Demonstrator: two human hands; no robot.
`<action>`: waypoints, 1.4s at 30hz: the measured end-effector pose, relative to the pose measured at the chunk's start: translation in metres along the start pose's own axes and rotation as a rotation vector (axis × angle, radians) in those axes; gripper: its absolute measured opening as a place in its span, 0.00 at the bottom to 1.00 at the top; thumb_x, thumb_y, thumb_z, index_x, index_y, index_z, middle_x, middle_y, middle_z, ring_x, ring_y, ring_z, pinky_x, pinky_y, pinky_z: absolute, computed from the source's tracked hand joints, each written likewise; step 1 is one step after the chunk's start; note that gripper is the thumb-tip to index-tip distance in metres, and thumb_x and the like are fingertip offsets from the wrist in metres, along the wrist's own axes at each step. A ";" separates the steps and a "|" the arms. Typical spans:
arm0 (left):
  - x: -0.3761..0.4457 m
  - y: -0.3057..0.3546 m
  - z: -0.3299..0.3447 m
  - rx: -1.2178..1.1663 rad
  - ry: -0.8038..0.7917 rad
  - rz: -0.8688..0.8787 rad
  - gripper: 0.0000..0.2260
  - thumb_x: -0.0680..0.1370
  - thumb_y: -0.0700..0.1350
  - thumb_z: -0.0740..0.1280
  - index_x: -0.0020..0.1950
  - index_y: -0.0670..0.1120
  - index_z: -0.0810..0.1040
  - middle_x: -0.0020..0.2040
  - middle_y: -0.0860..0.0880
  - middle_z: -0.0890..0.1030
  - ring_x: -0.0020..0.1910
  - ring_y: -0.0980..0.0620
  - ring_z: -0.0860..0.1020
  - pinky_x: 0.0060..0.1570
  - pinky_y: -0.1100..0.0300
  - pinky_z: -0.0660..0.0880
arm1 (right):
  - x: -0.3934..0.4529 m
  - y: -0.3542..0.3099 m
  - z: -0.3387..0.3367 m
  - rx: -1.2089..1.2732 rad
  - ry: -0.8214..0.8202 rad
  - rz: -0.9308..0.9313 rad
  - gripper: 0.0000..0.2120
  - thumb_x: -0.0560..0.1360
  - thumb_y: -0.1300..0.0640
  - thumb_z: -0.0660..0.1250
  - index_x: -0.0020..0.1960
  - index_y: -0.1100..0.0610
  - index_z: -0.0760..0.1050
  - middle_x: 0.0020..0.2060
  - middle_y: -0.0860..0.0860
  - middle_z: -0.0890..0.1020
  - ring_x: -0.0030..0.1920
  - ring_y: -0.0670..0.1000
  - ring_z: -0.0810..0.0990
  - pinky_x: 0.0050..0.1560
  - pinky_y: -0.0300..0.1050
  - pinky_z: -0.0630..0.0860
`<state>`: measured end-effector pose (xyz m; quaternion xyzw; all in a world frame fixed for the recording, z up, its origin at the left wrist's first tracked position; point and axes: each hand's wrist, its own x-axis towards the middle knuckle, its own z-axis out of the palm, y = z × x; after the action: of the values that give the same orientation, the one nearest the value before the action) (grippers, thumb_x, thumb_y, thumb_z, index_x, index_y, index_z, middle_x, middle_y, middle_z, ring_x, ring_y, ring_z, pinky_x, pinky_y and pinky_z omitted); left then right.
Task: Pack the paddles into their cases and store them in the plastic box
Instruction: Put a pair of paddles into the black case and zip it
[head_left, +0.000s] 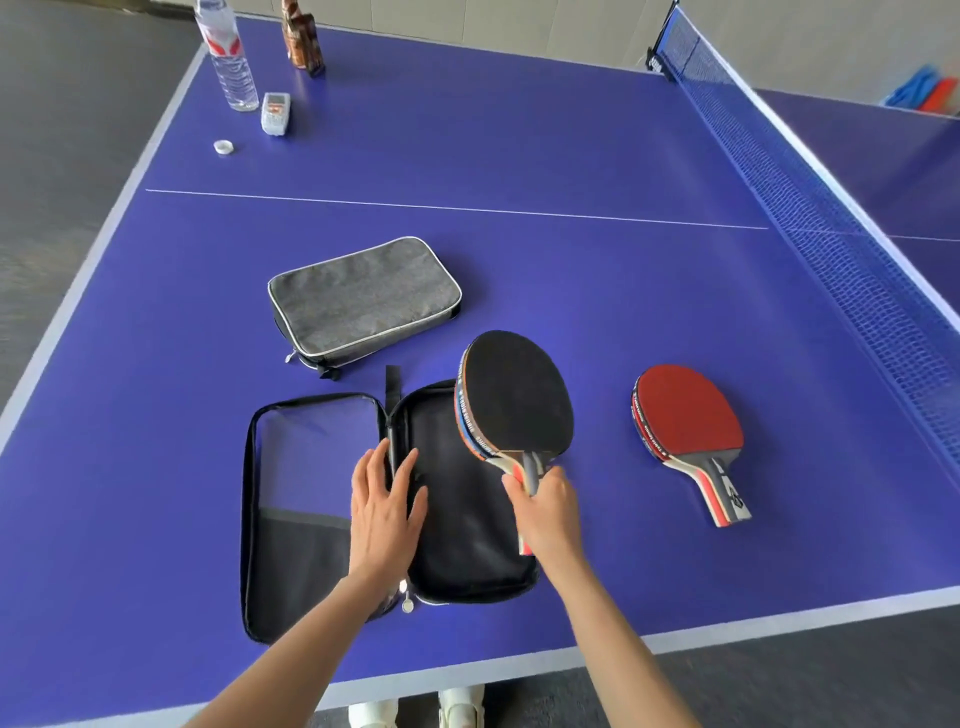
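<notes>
My left hand (387, 512): it lies flat and open with the fingers spread, pressing on the black lining of the open case (457, 499) near the hinge. It holds nothing, it only keeps the case from sliding.
My right hand (545, 512): it is closed around the handle of the black paddle (517, 397). I hold the paddle tilted above the right half of the case.
Step in hand: I think I must lower the paddle flat into the right half, blade first, and keep my left hand clear of it.
Paddle axis: the long axis runs from my hand away from me, with the blade at the far end and the handle toward me. This is nearly the same line as the long side of the case.
Red paddle (685, 415): it lies flat on the table (571, 156) to the right, well apart, blade away from me and handle pointing near-right.
Grey case (363, 299): it lies closed just beyond the open case.
Plastic box: I do not see it here.
</notes>
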<state>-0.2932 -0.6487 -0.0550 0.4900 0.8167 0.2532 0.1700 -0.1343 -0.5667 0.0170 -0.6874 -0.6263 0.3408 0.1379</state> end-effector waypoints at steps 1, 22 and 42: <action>-0.001 0.002 -0.003 -0.067 0.016 -0.002 0.22 0.79 0.52 0.56 0.72 0.48 0.65 0.73 0.46 0.61 0.71 0.47 0.55 0.71 0.49 0.60 | -0.007 -0.002 0.012 -0.007 -0.016 0.008 0.19 0.75 0.48 0.66 0.52 0.64 0.71 0.49 0.59 0.79 0.51 0.60 0.78 0.46 0.50 0.73; 0.015 0.005 -0.004 -0.358 -0.126 -0.161 0.29 0.78 0.51 0.62 0.75 0.45 0.55 0.73 0.47 0.61 0.71 0.47 0.59 0.68 0.55 0.60 | -0.030 0.005 0.074 -0.316 -0.100 0.031 0.25 0.77 0.47 0.64 0.63 0.64 0.64 0.61 0.59 0.72 0.62 0.57 0.72 0.57 0.44 0.72; 0.017 0.011 -0.004 -0.395 -0.171 -0.235 0.28 0.80 0.49 0.59 0.77 0.47 0.51 0.75 0.51 0.59 0.73 0.49 0.53 0.71 0.56 0.53 | -0.011 0.000 0.057 0.292 -0.127 0.041 0.34 0.80 0.61 0.57 0.76 0.58 0.38 0.77 0.54 0.47 0.77 0.52 0.49 0.74 0.43 0.51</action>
<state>-0.2955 -0.6300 -0.0459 0.3686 0.7853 0.3440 0.3593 -0.1702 -0.5904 -0.0213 -0.6498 -0.5633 0.4738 0.1894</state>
